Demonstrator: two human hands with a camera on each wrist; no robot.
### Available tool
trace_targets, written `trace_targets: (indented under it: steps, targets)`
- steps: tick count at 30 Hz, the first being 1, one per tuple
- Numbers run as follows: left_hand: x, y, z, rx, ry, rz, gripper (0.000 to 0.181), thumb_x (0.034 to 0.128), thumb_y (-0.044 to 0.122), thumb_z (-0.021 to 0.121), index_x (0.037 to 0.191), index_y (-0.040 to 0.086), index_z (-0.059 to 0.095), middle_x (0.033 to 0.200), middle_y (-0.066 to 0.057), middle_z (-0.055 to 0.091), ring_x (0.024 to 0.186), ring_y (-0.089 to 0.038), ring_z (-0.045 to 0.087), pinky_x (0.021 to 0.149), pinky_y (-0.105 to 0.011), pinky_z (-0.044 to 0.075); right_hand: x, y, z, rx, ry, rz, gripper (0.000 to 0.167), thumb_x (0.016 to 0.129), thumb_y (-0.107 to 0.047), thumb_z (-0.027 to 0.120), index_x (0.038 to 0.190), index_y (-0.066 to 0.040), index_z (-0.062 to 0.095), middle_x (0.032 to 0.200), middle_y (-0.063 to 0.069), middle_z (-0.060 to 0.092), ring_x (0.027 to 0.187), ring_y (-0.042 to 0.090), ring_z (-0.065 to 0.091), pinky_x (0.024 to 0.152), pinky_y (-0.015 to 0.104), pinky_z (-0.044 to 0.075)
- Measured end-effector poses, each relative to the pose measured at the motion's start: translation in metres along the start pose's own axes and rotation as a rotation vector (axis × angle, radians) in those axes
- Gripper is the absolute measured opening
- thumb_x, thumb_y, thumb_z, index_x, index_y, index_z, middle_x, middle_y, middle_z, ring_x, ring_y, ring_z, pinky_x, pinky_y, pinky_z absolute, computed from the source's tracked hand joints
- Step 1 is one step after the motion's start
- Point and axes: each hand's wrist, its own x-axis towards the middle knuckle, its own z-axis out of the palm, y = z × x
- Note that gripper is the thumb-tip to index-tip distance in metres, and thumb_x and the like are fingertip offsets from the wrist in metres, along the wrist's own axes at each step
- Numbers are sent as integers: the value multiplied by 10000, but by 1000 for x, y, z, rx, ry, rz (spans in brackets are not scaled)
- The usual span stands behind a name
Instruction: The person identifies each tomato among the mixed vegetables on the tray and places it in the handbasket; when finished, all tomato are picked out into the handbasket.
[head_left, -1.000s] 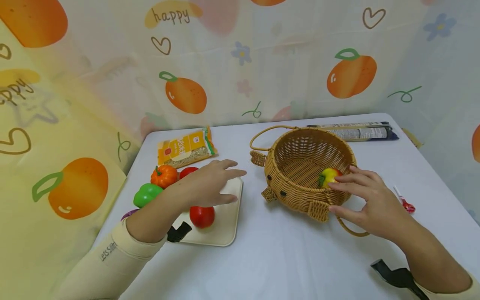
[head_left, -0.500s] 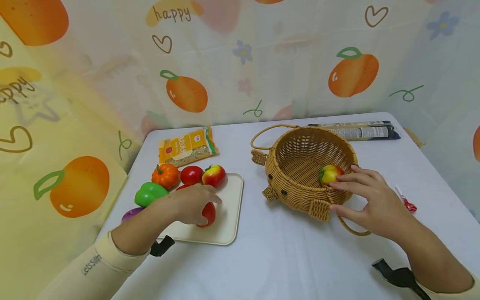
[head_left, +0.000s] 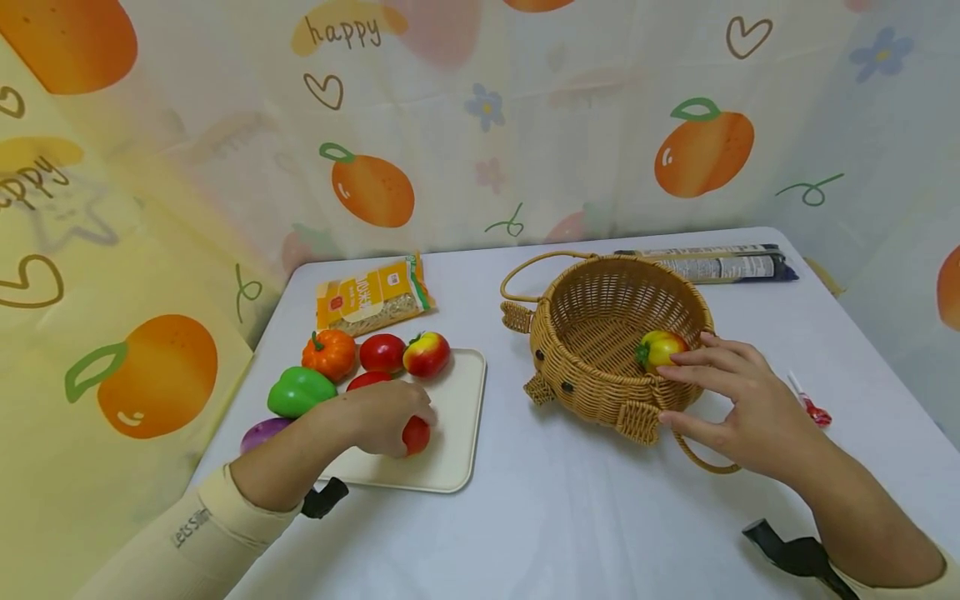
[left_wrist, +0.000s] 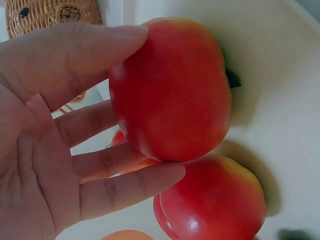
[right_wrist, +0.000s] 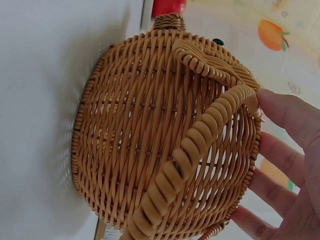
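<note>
My left hand (head_left: 386, 417) grips a red apple (left_wrist: 170, 90) over the cream tray (head_left: 456, 467). In the left wrist view, the thumb lies on one side of the apple and the fingers on the other; a green leaf shows at its far end. Just below it is another red-yellow fruit (left_wrist: 215, 200). My right hand (head_left: 750, 408) holds the near right rim of the wicker basket (head_left: 585, 392), thumb outside and fingers over the edge. A yellow-red fruit (head_left: 662, 350) lies inside the basket, close to those fingers.
Around the tray's left and back sit an orange pumpkin (head_left: 328, 354), a green pepper (head_left: 302, 392), a purple vegetable (head_left: 262, 433) and several red fruits. Behind are a yellow grain bag (head_left: 375, 296) and a long dark packet (head_left: 720, 265). A lollipop (head_left: 813, 408) lies at right.
My left hand has come down and left from above the tray, and its fingers have closed round the red apple. The right hand has stayed at the basket rim.
</note>
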Motion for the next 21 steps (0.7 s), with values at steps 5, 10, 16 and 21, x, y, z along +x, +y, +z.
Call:
trace_targets:
  steps: [5,10,16,21]
  targets:
    - [2,-2,-1,3,-4,-2,471,780,104,882,1211,234,746,1126,34,648,1106,-198,547,836,-414,593,0,0,0,-1,16,-13,503,710,-330,938,1170,-195,784,1247,89,700,1364,435,428,919,748,428]
    - [3,3,-9,-9,-12,-14,479,773,112,887,1210,251,751,1118,65,657,1110,-185,547,825,-396,598,-1,0,1,6,31,-27,505,697,-318,945,1161,-197,787,1232,82,706,1361,433,435,911,740,434]
    - [0,14,-29,-3,-3,16,461,798,127,873,1225,247,746,1177,59,666,1161,-214,551,827,-416,605,-1,0,2,8,38,-33,506,698,-310,945,1163,-188,787,1229,86,705,1354,440,442,897,741,445]
    - [1,22,-47,15,4,29,475,811,161,867,1248,291,730,1233,47,644,1189,-239,532,800,-403,603,-1,0,1,9,31,-29,509,704,-318,943,1169,-185,786,1235,88,703,1356,442,439,903,744,444]
